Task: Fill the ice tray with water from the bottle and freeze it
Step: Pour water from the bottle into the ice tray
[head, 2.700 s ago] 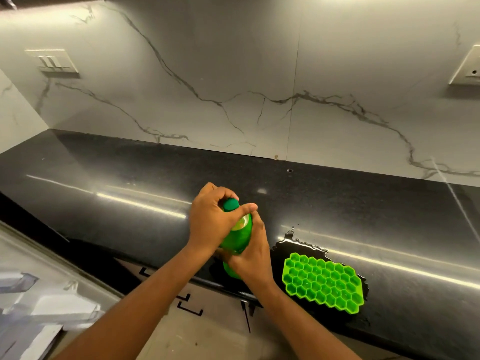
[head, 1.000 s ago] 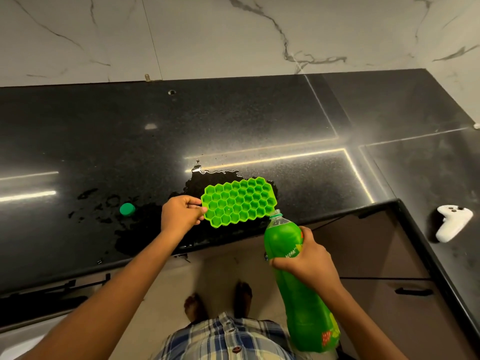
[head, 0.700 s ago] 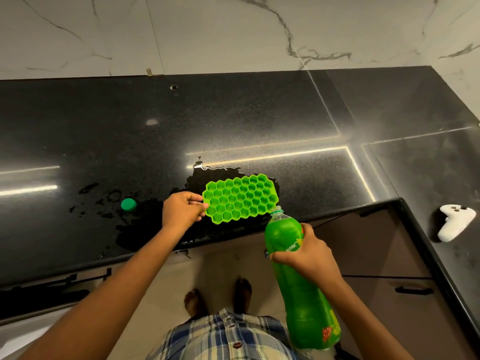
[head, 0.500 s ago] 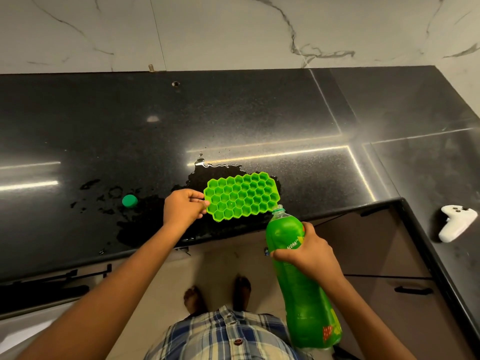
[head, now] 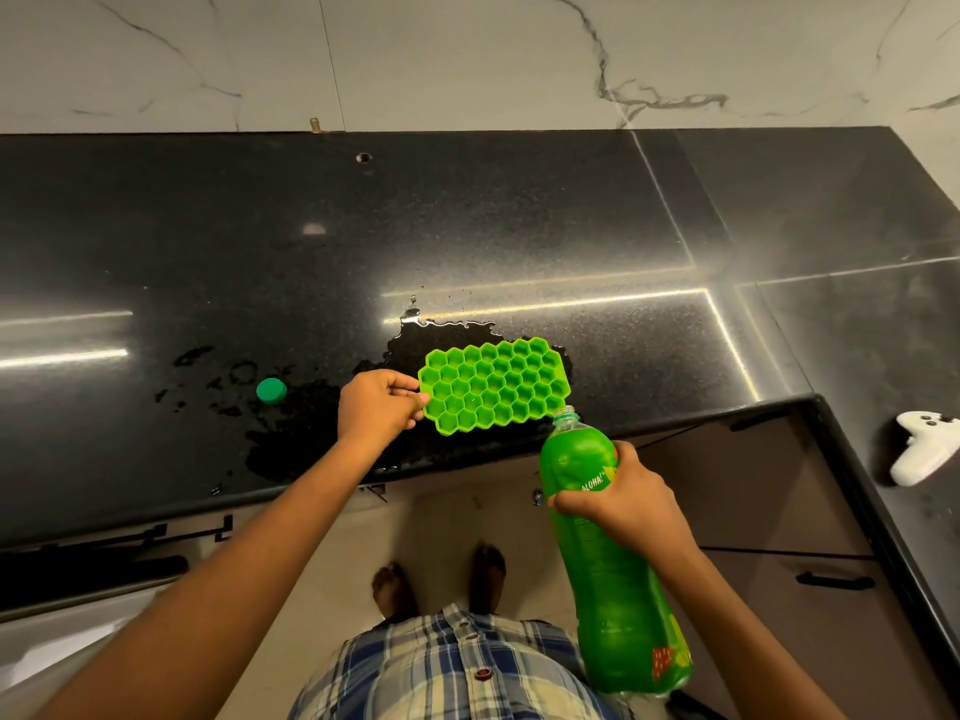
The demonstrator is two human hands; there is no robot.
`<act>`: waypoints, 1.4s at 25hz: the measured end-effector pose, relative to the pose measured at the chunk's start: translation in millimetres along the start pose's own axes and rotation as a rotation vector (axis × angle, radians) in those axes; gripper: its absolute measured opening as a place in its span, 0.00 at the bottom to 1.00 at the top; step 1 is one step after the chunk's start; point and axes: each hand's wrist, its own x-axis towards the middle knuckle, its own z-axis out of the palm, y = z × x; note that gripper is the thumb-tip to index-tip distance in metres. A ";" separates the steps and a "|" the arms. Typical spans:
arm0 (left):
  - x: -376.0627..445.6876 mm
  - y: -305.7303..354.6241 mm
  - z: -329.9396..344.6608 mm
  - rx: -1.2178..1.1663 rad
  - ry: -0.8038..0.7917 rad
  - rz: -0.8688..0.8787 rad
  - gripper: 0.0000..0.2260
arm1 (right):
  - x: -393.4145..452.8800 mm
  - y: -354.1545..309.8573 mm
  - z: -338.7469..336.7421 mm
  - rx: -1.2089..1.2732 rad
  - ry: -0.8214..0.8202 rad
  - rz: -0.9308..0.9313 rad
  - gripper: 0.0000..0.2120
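A bright green honeycomb ice tray [head: 493, 384] lies on the black counter [head: 467, 236] near its front edge, on a puddle of water. My left hand [head: 376, 407] pinches the tray's left end. My right hand [head: 623, 498] grips a large green plastic bottle [head: 608, 563] around its upper body. The bottle is uncapped and tilted, its open mouth touching the tray's near right corner. Its green cap [head: 270, 391] rests on the wet counter to the left of my left hand.
A white game controller [head: 922, 446] lies on the counter's right wing. Spilled water spreads around the tray and towards the cap. Dark cabinet fronts with handles sit below the counter. A marble wall backs the counter.
The bottle was capped and held in both hands earlier; the cap now lies on the counter. Over the last second the bottle's mouth has risen to the tray's corner. The left hand has kept its hold.
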 end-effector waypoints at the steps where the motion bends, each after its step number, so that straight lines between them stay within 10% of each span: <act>1: -0.1 0.0 0.1 0.000 -0.002 0.001 0.07 | -0.1 -0.3 0.0 0.000 0.001 -0.001 0.47; 35: -5.2 -0.4 1.2 -0.036 0.008 -0.015 0.05 | -10.3 -34.1 19.6 -0.152 -0.023 -0.146 0.46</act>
